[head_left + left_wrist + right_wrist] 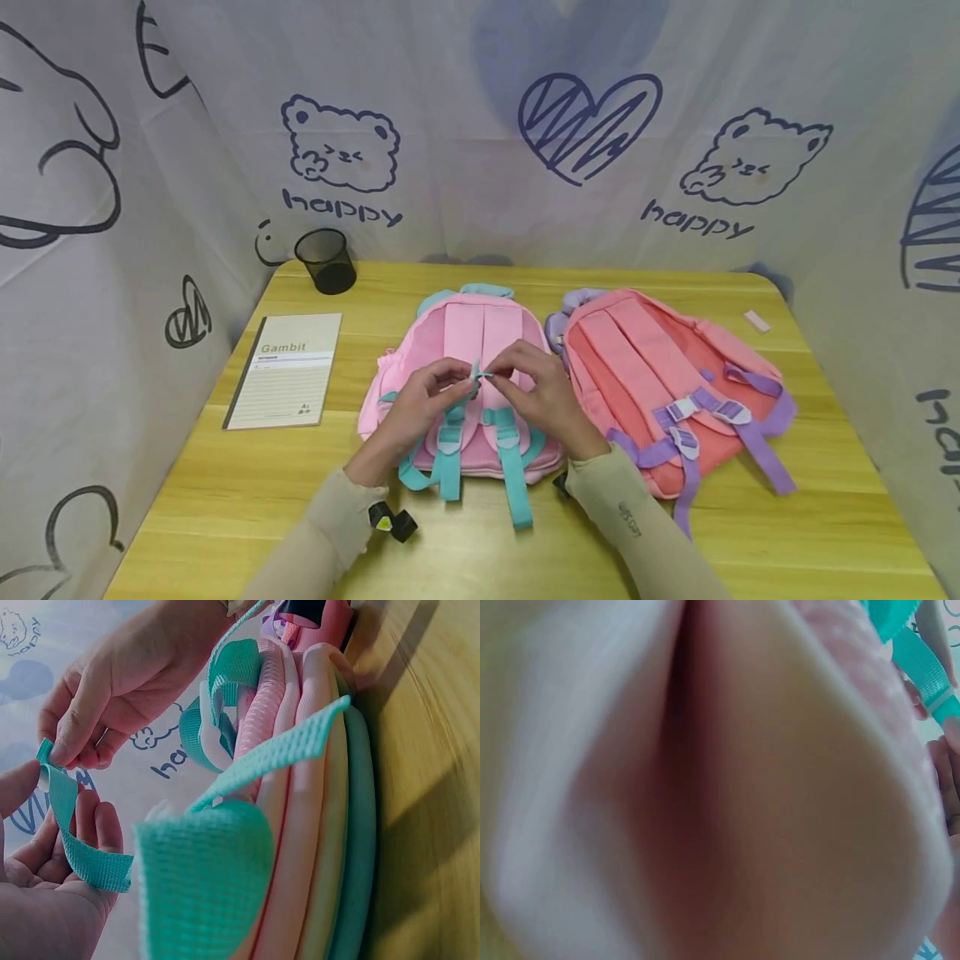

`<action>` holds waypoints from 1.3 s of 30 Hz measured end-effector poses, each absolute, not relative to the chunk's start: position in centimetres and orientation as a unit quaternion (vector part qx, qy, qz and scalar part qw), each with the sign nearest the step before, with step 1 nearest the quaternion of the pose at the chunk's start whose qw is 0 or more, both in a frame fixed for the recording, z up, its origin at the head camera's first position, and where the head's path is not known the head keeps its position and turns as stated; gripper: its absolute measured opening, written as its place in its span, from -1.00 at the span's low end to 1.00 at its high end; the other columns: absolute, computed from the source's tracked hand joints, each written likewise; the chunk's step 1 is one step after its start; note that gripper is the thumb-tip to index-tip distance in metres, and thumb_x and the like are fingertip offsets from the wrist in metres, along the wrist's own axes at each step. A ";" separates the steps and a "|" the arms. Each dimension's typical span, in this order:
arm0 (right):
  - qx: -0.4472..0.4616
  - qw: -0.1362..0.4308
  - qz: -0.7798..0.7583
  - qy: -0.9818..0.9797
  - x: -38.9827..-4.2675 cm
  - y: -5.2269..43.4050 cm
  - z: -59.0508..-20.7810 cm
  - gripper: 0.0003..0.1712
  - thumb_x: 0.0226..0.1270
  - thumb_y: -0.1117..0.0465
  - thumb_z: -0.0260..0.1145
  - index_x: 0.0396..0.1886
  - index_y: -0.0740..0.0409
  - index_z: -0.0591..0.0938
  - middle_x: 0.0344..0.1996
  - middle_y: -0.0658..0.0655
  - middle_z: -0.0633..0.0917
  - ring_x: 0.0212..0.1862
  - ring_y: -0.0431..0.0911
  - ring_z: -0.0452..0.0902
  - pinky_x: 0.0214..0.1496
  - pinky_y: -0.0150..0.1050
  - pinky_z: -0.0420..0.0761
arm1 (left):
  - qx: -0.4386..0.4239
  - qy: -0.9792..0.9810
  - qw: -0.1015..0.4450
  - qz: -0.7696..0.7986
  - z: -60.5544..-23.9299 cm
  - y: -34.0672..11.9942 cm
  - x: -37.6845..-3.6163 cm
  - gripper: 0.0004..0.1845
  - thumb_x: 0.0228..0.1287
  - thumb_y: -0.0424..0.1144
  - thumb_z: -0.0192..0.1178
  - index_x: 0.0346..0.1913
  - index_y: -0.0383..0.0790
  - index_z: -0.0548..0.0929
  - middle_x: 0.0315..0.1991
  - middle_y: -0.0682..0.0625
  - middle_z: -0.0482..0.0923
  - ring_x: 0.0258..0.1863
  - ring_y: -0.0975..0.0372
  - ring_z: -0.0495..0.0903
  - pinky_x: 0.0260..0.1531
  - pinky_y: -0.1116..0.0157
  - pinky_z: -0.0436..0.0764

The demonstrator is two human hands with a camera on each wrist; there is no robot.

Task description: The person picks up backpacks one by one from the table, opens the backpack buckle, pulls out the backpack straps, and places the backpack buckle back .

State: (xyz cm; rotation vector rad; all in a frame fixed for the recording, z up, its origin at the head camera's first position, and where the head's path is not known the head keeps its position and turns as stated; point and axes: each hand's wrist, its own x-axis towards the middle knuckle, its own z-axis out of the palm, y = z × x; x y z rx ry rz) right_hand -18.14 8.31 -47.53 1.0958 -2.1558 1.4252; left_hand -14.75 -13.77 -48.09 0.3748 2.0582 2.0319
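A pink backpack (457,342) with teal straps lies back-up in the middle of the wooden table (225,492). Above it both hands meet at a teal strap end (477,377). My left hand (427,398) pinches the strap end (54,780) with its thumb, and the webbing loops down across its palm. My right hand (536,385) pinches the same tip from the other side; it shows as the upper hand (112,690) in the left wrist view. The right wrist view is filled by blurred pink padding (705,787), with teal webbing (922,667) at its right edge.
A second, salmon backpack (660,375) with purple straps lies to the right, touching the pink one. A notebook (288,379) lies at the left and a black mesh cup (326,260) stands at the back left. Printed cloth walls surround the table.
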 end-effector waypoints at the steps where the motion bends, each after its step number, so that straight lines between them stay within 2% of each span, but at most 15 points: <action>1: 0.384 0.170 0.499 -0.758 -18.1 8.3 -47.5 -0.85 0.28 0.44 0.47 -0.25 0.13 0.76 -0.31 0.04 0.72 -0.25 -0.13 0.66 -0.17 -0.27 0.68 | 0.128 0.701 0.113 0.692 -48.1 -13.7 -14.8 -0.68 0.51 -0.21 0.24 0.17 -0.33 0.61 -0.01 -0.09 0.66 -0.02 0.26 0.65 0.05 0.35 0.64; 14: 0.390 0.179 0.492 -0.758 -18.0 8.0 -47.5 -0.83 0.32 0.46 0.43 -0.23 0.12 0.74 -0.31 0.04 0.69 -0.26 -0.14 0.64 -0.15 -0.30 0.68 | 0.111 0.703 0.110 0.694 -47.9 -13.6 -14.7 -0.65 0.51 -0.20 0.25 0.18 -0.35 0.61 -0.02 -0.07 0.65 -0.03 0.25 0.66 0.04 0.35 0.65; 25: 0.382 0.157 0.489 -0.768 -17.8 7.8 -47.6 -0.84 0.34 0.44 0.42 -0.21 0.11 0.75 -0.27 0.03 0.68 -0.20 -0.15 0.64 -0.09 -0.30 0.68 | 0.127 0.710 0.108 0.684 -47.5 -13.5 -14.7 -0.68 0.49 -0.24 0.26 0.14 -0.39 0.61 -0.07 -0.07 0.64 -0.06 0.25 0.65 0.03 0.34 0.68; 33: 0.386 0.186 0.494 -0.756 -17.7 8.0 -47.5 -0.78 0.24 0.47 0.49 -0.19 0.12 0.77 -0.27 0.08 0.74 -0.19 -0.10 0.69 -0.10 -0.22 0.72 | 0.131 0.716 0.101 0.679 -47.5 -13.4 -14.9 -0.70 0.50 -0.23 0.25 0.13 -0.37 0.62 -0.06 -0.10 0.64 -0.06 0.23 0.64 0.01 0.35 0.68; 39: 0.386 0.196 0.492 -0.755 -17.8 8.2 -47.4 -0.78 0.22 0.49 0.49 -0.24 0.11 0.79 -0.30 0.07 0.77 -0.20 -0.10 0.69 -0.08 -0.27 0.68 | 0.139 0.710 0.099 0.683 -47.6 -13.2 -15.0 -0.72 0.49 -0.28 0.26 0.10 -0.40 0.62 -0.10 -0.05 0.64 -0.09 0.25 0.64 0.00 0.34 0.70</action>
